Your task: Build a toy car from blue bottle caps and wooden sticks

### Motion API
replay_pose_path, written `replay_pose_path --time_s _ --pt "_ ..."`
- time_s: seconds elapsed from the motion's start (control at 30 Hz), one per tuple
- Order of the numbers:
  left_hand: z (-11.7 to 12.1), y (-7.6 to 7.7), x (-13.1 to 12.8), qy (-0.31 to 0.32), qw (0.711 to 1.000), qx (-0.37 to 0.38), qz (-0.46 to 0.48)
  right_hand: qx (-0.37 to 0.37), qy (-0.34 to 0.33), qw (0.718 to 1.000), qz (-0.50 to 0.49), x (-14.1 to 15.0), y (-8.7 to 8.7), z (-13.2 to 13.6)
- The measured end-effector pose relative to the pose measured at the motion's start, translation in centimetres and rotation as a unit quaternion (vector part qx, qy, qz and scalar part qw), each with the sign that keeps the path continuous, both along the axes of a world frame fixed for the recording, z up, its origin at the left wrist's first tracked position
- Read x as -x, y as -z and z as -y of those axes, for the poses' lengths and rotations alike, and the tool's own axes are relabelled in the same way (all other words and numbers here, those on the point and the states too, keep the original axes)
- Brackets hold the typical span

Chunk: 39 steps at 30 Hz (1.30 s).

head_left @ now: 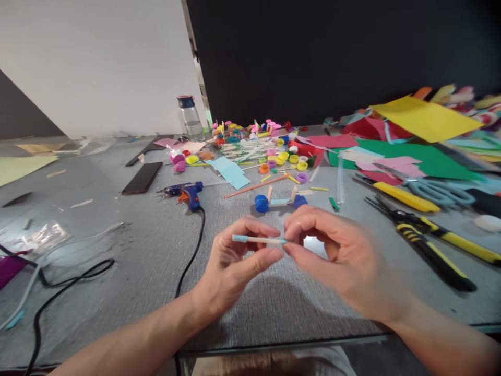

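Observation:
A thin, pale stick with light-blue ends (pixel 256 239) lies level between my two hands, above the front of the table. My left hand (pixel 233 261) pinches it between thumb and fingers, its blue left end jutting out. At the stick's right end, the thumb and forefinger of my right hand (pixel 340 253) close on the blue tip. Just beyond my hands stands a small piece with two blue wheel-like caps (pixel 262 203), a light-blue strip and two short upright wooden sticks. My right hand partly overlaps its right cap.
A blue glue gun (pixel 190 194) lies left, its black cord (pixel 195 245) running to the front edge. A phone (pixel 142 178) and water bottle (pixel 190 117) are behind. Pliers (pixel 422 230), a yellow cutter (pixel 407 196) and scissors (pixel 438 192) lie right, near coloured paper (pixel 428 117).

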<state>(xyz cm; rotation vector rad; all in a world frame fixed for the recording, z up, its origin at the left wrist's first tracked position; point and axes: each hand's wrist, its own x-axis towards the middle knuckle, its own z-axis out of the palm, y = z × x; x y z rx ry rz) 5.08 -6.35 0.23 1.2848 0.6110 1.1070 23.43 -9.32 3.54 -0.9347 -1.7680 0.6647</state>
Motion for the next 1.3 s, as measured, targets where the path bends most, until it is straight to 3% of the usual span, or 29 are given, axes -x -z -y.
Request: replay_pose_path --time_s 0.3,0.67,0.93,1.3 --pt "-0.11 0.05 0.14 -0.003 0.995 -0.094 -0.031 -0.026 0.001 0.998 0.059 -0.53 -0.43 0.08" --pt "-0.01 -0.01 0.11 -0.009 0.996 -0.083 -0.015 -0.029 -0.002 0.997 0.068 -0.87 0.01 0.19" --pt "0.21 -0.13 -0.05 -0.026 0.996 -0.090 -0.011 0.036 -0.031 0.998 0.029 -0.99 0.49 0.23" --pt "0.20 -0.31 -0.19 -0.011 0.996 -0.085 -0.006 0.018 -0.024 0.999 0.040 -0.76 0.27 0.54"
